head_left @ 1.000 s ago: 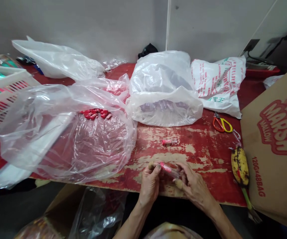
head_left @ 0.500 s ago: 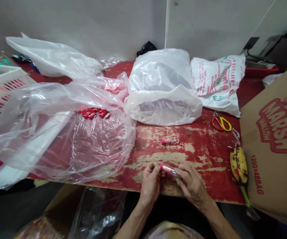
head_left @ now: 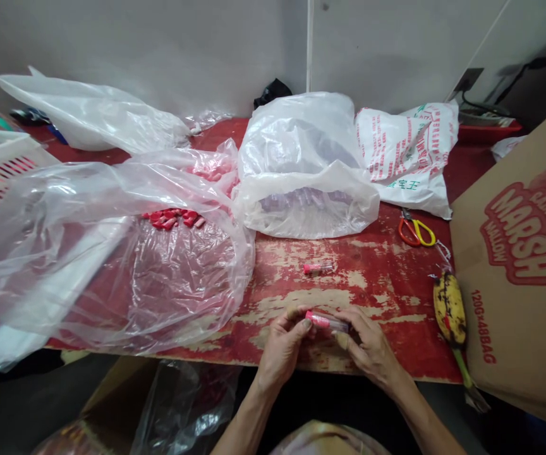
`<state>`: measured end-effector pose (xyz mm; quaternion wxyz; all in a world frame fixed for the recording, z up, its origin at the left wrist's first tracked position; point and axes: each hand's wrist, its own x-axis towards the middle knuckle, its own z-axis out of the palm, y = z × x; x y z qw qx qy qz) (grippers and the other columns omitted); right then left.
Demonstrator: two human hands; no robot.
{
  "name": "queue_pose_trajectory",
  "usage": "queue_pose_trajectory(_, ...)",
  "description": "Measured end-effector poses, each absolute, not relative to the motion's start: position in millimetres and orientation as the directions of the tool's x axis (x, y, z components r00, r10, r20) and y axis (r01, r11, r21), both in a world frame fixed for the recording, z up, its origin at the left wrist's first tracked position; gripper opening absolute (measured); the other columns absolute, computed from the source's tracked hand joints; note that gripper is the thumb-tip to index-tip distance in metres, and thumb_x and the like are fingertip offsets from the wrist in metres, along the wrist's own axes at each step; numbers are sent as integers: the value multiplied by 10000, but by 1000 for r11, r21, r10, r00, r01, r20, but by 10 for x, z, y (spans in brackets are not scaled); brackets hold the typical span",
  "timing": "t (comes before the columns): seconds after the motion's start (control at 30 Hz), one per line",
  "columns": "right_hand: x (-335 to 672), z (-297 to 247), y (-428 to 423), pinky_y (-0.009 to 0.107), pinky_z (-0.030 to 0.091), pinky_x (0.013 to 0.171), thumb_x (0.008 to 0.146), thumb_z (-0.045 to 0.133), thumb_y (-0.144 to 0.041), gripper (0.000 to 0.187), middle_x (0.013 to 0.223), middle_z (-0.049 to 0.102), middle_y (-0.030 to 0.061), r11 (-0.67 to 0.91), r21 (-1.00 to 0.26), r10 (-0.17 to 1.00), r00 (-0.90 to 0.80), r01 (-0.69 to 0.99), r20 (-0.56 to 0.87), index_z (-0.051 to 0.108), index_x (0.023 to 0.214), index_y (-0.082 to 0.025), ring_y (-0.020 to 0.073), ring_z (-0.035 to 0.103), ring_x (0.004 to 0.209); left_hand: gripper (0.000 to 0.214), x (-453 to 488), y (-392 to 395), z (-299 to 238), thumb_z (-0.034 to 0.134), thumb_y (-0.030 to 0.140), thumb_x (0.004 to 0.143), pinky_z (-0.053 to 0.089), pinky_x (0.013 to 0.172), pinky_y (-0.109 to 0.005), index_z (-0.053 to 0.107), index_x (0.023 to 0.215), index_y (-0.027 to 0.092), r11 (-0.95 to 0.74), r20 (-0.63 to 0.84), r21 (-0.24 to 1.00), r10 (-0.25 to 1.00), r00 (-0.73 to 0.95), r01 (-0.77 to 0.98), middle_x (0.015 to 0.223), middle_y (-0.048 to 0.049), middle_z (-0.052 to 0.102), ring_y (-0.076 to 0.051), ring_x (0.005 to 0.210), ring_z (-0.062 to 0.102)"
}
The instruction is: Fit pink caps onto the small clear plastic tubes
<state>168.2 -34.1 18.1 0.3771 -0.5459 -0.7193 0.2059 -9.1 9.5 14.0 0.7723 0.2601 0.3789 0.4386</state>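
Between my two hands lies a small clear tube (head_left: 327, 321) with a pink cap, held nearly level over the front of the table. My left hand (head_left: 280, 347) pinches the capped end between thumb and fingers. At the clear end, the fingers of my right hand (head_left: 370, 346) are curled around the tube, its thumb a little below. A second pink-capped tube (head_left: 319, 268) lies on the table just beyond my hands. Left of them, an open clear plastic bag (head_left: 182, 278) has several red-pink caps (head_left: 171, 218) near its mouth.
A whitish bag (head_left: 301, 133) holding purplish clear pieces stands behind. Further right are a printed white sack (head_left: 406, 155), scissors (head_left: 416, 230), a spotted banana (head_left: 450, 309) and a large carton (head_left: 514, 265). A white basket (head_left: 12, 155) sits at far left. The red table (head_left: 372, 303) has worn paint.
The tube has turned from slanting down to the right to nearly level. My right fingers have shifted along its clear end, with the thumb lower. The whole view has moved slightly.
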Motion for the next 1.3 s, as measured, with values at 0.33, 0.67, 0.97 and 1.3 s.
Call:
queue_pose_trajectory(0.33,1660,248,-333,268,424,663,868,462,-330,222,891,621,38,37,-799,999,-46,600,12,546,1029,-203,176,578,752,261,-75,80,97,761,253,673,420,548,-174,648,894,172,420,-331,795,905,267,-438,641,19,634,-78,558,546)
queue_pose_trajectory(0.67,1686,219,-330,252,352,572,892,419,-380,228,749,591,10,23,-809,996,-83,587,-32,554,935,-202,155,512,637,284,-116,102,149,783,240,633,433,557,-195,685,890,167,445,-339,785,891,302,-431,620,11,636,-92,557,555)
queue_pose_trajectory(0.97,1674,266,-319,268,411,676,888,443,-396,265,921,645,44,-4,-842,995,-81,539,-57,561,1029,-205,180,582,790,284,-103,97,117,775,258,652,449,555,-202,688,906,169,441,-353,820,892,283,-366,621,10,641,-92,539,564)
queue_pose_trajectory(1.3,1654,246,-302,252,294,492,926,299,-493,477,532,501,-14,-56,-831,996,-24,554,-83,560,663,-193,141,471,507,267,-133,77,46,803,233,602,459,529,-207,705,841,162,425,-365,830,904,224,-363,589,26,611,-99,529,562)
